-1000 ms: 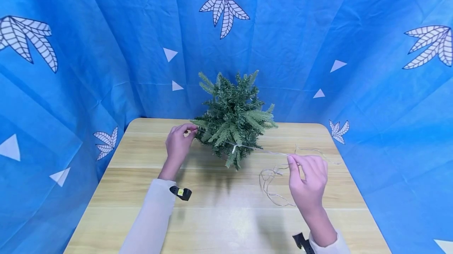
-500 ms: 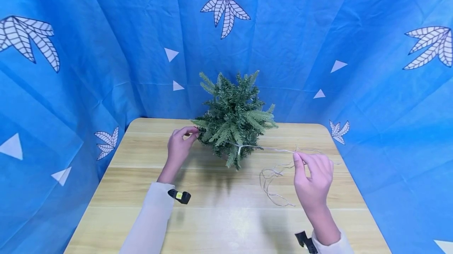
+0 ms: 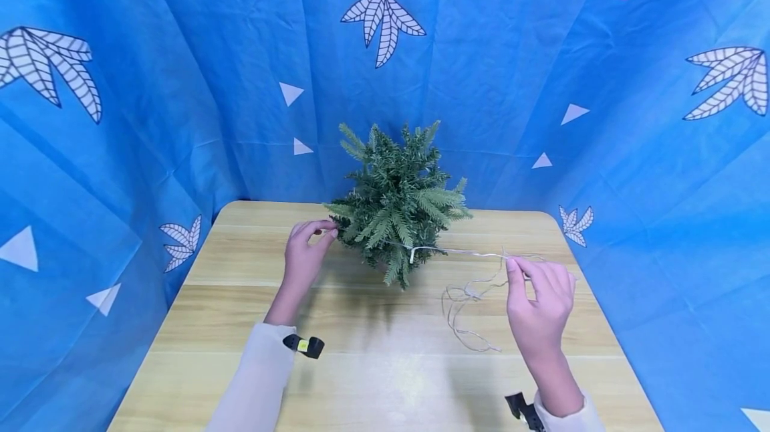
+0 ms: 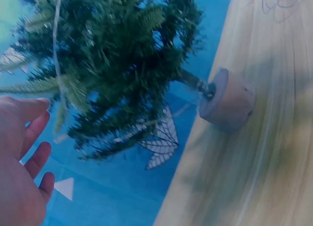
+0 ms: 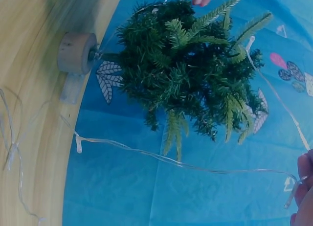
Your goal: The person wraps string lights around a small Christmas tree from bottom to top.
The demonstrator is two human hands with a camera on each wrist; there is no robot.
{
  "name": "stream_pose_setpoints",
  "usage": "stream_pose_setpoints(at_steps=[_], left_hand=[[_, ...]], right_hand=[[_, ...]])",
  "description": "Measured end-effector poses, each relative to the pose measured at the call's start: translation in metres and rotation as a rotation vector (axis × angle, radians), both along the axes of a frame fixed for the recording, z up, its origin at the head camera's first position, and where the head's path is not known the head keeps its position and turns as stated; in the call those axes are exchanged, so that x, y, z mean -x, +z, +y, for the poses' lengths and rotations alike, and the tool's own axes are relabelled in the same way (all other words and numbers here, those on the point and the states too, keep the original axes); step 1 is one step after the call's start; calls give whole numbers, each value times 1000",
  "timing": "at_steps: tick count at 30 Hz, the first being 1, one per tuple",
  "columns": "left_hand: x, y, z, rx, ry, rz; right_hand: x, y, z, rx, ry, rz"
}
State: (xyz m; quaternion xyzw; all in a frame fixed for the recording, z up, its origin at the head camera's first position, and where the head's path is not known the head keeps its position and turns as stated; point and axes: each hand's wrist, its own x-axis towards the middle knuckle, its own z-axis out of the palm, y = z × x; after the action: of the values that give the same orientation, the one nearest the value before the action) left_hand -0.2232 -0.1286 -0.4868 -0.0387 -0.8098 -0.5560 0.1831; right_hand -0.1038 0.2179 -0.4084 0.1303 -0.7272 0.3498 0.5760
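Pale glare on the tabletop (image 3: 394,378)

Beside the left hand (image 3: 303,255), the tree (image 3: 397,201) partly hides the light string (image 3: 412,255). The right wrist view crops the right hand (image 5: 307,192).

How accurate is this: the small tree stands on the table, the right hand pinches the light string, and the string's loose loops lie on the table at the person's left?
One thing is off: the loose loops lie at the person's right, as the head view shows. The small tree does stand on the table, and the right hand pinches the light string.
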Motion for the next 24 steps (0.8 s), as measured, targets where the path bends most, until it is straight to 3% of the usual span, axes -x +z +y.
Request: stream_pose_setpoints(at_steps=[7,12,17,24], left_hand=[[-38,21,12,-77,-28,65],[-60,44,25,-164,-66,131],[-68,69,35,-165,-130,233],[-69,100,65,32,-202,428]], right_hand=[[-1,0,1,12,-5,-6],[-1,1,0,19,-6,5],[-2,2,-2,24,5,-2],[-3,-1,-3,32,14,-22]])
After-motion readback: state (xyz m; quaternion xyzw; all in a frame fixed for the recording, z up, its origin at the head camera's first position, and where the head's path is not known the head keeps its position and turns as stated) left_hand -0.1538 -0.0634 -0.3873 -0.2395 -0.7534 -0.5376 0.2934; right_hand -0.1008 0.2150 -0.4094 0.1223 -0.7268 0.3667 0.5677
